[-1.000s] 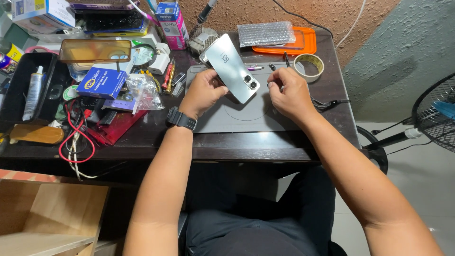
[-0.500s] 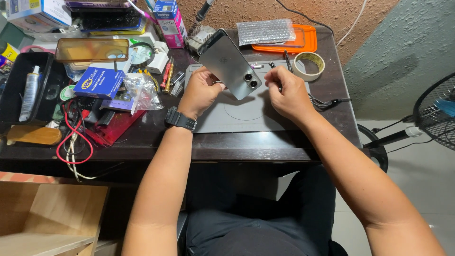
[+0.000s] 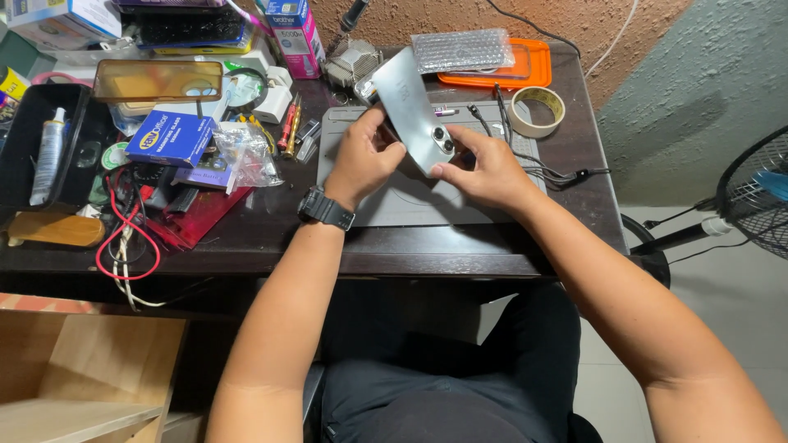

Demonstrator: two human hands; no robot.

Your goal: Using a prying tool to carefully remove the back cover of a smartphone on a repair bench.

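Though gripped, phone [image 3: 417, 111] screen (underside) unseen.

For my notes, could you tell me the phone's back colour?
Silver-grey, glossy; the phone shows best in the head view.

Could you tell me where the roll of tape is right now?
The roll of tape lies on the desk's far right, beside the orange tray.

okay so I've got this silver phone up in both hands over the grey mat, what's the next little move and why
Probably lower the silver phone flat onto the grey mat. It is tilted in the air, back and camera lenses up, pinched between the left hand and right hand, with bare mat directly beneath to steady it.
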